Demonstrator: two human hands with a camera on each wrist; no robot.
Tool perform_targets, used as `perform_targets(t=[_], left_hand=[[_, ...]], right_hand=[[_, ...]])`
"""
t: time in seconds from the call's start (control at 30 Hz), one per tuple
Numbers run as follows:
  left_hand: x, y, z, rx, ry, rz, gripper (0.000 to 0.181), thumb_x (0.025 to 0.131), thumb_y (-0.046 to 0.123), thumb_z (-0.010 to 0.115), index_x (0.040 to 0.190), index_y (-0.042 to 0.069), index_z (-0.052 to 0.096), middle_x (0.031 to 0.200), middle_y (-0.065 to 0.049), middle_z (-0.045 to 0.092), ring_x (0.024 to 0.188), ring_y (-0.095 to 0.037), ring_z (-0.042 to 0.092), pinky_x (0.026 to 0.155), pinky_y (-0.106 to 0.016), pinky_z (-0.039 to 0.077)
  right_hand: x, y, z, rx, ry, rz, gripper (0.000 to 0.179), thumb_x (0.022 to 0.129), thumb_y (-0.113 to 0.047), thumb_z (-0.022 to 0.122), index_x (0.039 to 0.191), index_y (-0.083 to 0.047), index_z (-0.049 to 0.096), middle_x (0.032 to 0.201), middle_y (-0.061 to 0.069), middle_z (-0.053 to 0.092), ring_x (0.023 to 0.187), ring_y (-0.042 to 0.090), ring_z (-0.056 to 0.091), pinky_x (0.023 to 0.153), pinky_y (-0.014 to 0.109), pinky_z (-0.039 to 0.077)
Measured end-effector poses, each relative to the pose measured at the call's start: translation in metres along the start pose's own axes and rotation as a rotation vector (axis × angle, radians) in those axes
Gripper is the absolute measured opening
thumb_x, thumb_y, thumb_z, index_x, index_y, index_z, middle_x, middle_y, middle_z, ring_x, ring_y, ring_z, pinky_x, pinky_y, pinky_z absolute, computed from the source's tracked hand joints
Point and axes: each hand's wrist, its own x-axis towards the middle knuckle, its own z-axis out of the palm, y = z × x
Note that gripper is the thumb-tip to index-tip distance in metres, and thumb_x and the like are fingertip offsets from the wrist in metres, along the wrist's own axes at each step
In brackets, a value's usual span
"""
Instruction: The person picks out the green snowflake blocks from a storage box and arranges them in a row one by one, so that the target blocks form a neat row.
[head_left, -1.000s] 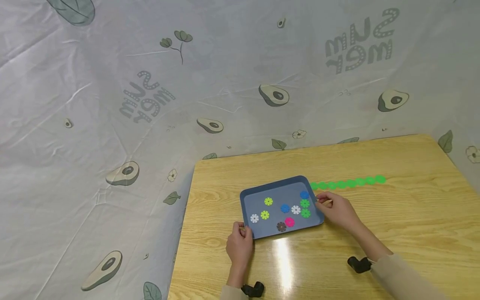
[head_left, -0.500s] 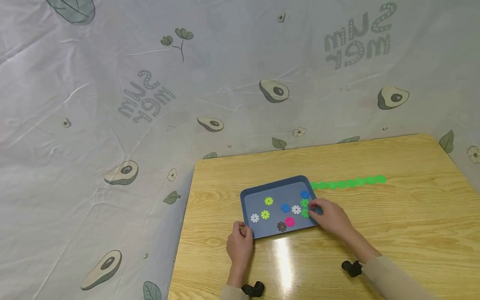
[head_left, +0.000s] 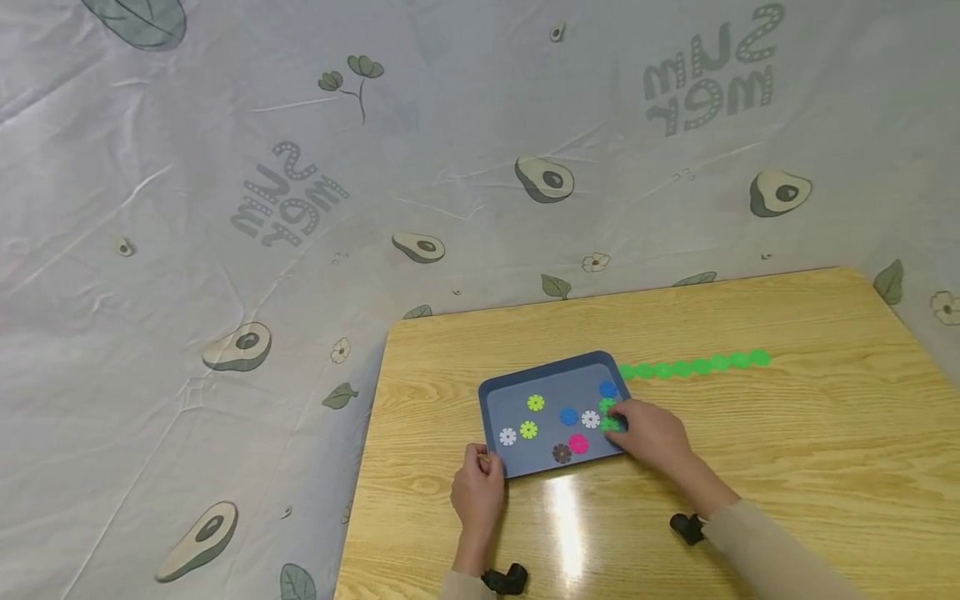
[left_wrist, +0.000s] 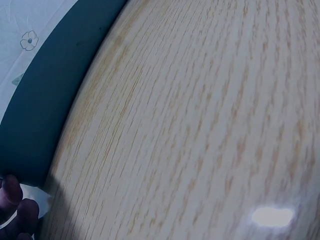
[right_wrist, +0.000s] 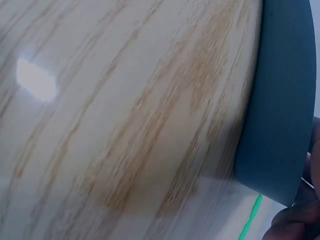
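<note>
A shallow blue-grey tray (head_left: 555,387) on the wooden table carries notched plastic discs in several colours. My left hand (head_left: 477,493) grips its near left corner; in the left wrist view, fingertips (left_wrist: 25,214) show beside the tray wall (left_wrist: 55,90). Over the tray's right side, my right hand (head_left: 654,433) reaches in with thumb and fingertips parted at a green disc (head_left: 608,424). Another green disc (head_left: 607,405) lies just behind it, partly covered by a finger. In the right wrist view, the tray wall (right_wrist: 282,100) hides part of the fingers.
A row of joined green discs (head_left: 701,366) runs rightward across the table from behind the tray. In the tray lie blue, white, yellow, pink and brown discs, among them a white disc (head_left: 590,419) near my right fingertips. A patterned cloth (head_left: 465,167) hangs behind the table.
My right hand has moved left from the tray's right rim to the green discs inside. The left hand has stayed at the near left corner.
</note>
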Motion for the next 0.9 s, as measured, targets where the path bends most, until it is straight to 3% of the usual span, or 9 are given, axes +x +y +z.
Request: perform_targets(t=[0.23,0.5,0.9], left_hand=[[0.0007,-0.001,-0.0023,0.004,-0.012,-0.004,0.004,0.095,0.016,0.067,0.093,0.013,0.068,0.056,0.02,0.043,0.045,-0.002,0.038,0.043,-0.028,0.03],[0.0003,0.0,-0.0029,0.002,-0.011,-0.009,0.006,0.095,0.017,0.066,0.094,0.012,0.069,0.055,0.019,0.043,0.045,-0.003,0.038,0.043,-0.029,0.03],[-0.0014,0.003,-0.0009,0.011,0.024,0.005,0.003,0.092,0.014,0.069,0.09,0.015,0.066,0.055,0.019,0.043,0.044,-0.002,0.038,0.042,-0.028,0.03]], right_hand=[[0.002,-0.0038,0.0044,-0.052,0.019,0.008,0.033,0.084,-0.027,0.086,0.11,-0.009,0.078,0.109,0.015,0.075,0.094,0.036,0.072,0.066,0.05,0.055],[0.0017,-0.0027,0.003,-0.049,0.015,-0.004,0.033,0.083,-0.022,0.086,0.112,-0.009,0.077,0.109,0.014,0.074,0.096,0.035,0.071,0.071,0.05,0.056],[0.0,0.0049,-0.0027,0.01,-0.007,-0.053,0.02,0.084,-0.021,0.085,0.101,-0.013,0.078,0.092,-0.003,0.067,0.079,0.015,0.063,0.068,0.041,0.053]])
